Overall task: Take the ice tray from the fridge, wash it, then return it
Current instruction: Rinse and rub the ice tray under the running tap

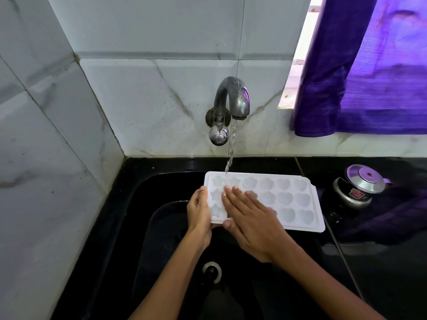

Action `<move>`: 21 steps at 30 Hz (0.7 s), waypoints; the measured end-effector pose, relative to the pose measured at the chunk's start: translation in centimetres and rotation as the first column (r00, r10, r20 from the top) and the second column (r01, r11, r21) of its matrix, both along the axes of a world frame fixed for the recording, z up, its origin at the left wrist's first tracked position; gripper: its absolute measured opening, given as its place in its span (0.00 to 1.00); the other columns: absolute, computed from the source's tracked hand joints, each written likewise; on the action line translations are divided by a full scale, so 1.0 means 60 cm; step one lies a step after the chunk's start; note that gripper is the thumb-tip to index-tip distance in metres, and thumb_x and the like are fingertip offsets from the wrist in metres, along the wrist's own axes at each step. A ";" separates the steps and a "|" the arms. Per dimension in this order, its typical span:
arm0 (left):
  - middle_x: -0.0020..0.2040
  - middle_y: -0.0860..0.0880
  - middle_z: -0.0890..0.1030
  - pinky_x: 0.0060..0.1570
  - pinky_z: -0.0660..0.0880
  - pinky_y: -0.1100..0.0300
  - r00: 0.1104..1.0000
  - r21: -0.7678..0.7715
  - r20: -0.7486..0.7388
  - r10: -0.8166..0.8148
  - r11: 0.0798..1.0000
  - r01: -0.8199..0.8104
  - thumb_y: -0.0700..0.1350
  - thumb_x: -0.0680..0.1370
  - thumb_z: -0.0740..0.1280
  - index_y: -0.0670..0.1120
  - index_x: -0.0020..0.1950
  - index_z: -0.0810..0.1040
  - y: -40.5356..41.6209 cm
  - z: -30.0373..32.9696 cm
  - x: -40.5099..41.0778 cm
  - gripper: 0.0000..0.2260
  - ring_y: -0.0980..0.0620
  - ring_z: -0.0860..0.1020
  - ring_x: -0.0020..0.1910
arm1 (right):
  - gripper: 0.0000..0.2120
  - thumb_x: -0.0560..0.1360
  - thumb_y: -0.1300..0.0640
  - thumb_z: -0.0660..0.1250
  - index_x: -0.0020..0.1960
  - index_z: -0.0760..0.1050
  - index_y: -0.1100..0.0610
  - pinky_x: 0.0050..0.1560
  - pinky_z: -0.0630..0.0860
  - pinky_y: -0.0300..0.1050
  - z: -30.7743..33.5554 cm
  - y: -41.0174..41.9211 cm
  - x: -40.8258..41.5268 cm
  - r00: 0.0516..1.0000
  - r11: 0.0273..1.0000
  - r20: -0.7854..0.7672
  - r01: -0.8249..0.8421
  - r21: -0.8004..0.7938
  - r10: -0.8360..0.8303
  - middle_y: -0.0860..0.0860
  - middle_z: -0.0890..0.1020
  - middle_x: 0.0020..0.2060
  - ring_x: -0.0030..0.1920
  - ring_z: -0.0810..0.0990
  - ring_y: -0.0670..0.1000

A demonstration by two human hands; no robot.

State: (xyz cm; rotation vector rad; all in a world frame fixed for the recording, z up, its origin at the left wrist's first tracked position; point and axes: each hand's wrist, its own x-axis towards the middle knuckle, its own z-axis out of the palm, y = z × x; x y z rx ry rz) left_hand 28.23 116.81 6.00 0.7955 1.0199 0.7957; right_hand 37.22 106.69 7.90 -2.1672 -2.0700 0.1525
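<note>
While water runs—hands (231,218) hold tray (291,199).

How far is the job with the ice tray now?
Done: the tray is out of the fridge, over the sink. In hand: the left hand grips its end, the right hand rubs it flat under the tap water. Left: finish washing, return it.
</note>
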 end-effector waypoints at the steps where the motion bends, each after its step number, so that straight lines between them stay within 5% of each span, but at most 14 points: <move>1: 0.41 0.50 0.83 0.35 0.79 0.57 1.000 -0.008 0.001 -0.011 1.000 0.011 0.49 0.82 0.59 0.51 0.44 0.77 -0.001 0.000 0.001 0.10 0.51 0.81 0.37 | 0.36 0.73 0.37 0.25 0.76 0.39 0.53 0.72 0.31 0.42 0.001 0.000 0.006 0.999 0.999 0.028 0.034 0.008 -0.034 0.48 0.39 0.75 0.75 0.34 0.47; 6: 0.47 0.46 0.83 0.36 0.80 0.53 0.996 -0.057 0.026 -0.084 0.995 0.085 0.49 0.82 0.59 0.48 0.50 0.79 -0.012 -0.003 0.014 0.10 0.47 0.82 0.43 | 0.38 0.74 0.39 0.27 0.77 0.46 0.57 0.74 0.34 0.45 -0.002 0.038 0.018 0.981 0.984 0.085 0.173 0.052 -0.177 0.53 0.46 0.77 0.77 0.41 0.51; 10: 0.48 0.45 0.83 0.34 0.80 0.56 0.993 -0.075 0.070 -0.091 0.993 0.096 0.49 0.82 0.60 0.47 0.54 0.78 -0.005 0.002 0.015 0.10 0.50 0.82 0.40 | 0.27 0.81 0.47 0.44 0.74 0.62 0.59 0.72 0.48 0.49 -0.005 0.036 0.006 0.987 0.993 0.127 0.083 0.082 -0.093 0.55 0.65 0.73 0.75 0.59 0.55; 13: 0.48 0.45 0.83 0.32 0.80 0.59 0.995 -0.097 0.089 -0.054 0.993 0.063 0.50 0.81 0.60 0.47 0.53 0.78 0.001 0.003 0.012 0.10 0.49 0.82 0.41 | 0.27 0.81 0.46 0.40 0.76 0.56 0.58 0.73 0.45 0.49 -0.013 0.006 -0.003 0.994 0.998 0.109 -0.028 0.051 0.022 0.54 0.58 0.75 0.76 0.53 0.53; 17: 0.52 0.44 0.83 0.32 0.81 0.54 0.995 -0.137 0.094 -0.043 0.989 0.056 0.51 0.81 0.60 0.47 0.58 0.77 -0.006 -0.003 0.013 0.12 0.45 0.82 0.47 | 0.29 0.78 0.42 0.33 0.74 0.36 0.55 0.72 0.31 0.40 -0.011 -0.010 0.017 0.988 0.989 0.057 0.138 0.043 -0.141 0.51 0.38 0.75 0.75 0.35 0.47; 21: 0.53 0.44 0.84 0.34 0.80 0.56 0.986 -0.150 0.120 -0.119 0.979 0.136 0.50 0.82 0.58 0.46 0.59 0.78 -0.024 -0.015 0.020 0.13 0.47 0.83 0.47 | 0.33 0.78 0.43 0.34 0.76 0.42 0.60 0.73 0.35 0.45 -0.020 0.033 0.014 0.971 0.975 0.083 0.219 0.048 -0.222 0.55 0.41 0.75 0.76 0.39 0.51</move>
